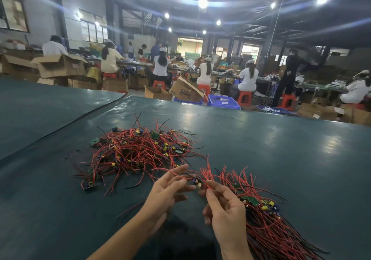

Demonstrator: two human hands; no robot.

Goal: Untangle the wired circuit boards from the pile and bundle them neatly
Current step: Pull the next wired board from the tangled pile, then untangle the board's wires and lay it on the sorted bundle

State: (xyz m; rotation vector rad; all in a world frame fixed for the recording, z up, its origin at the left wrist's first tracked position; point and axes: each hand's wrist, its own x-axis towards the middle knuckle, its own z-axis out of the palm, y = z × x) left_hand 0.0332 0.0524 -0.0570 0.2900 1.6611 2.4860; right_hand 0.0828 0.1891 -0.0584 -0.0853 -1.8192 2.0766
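Right, status: right hand pinches 1 circuit board, held over the table's near edge, between pile and bundle. Left hand has fingers spread, with a red lead lying across them and no firm grip visible. Risk: the lead probably runs back into the pile, so a hard pull drags neighbours along or strains a solder joint. The untied bundle could re-tangle.

Hands: two, left hand and right hand
Heaps of wired boards: two, a tangled pile and a bundle
Loose board between the hands: one
Boards inside the heaps: too many and too tangled to count
Blue crates: three
Red stools: at least five
Lit ceiling lamps: about ten
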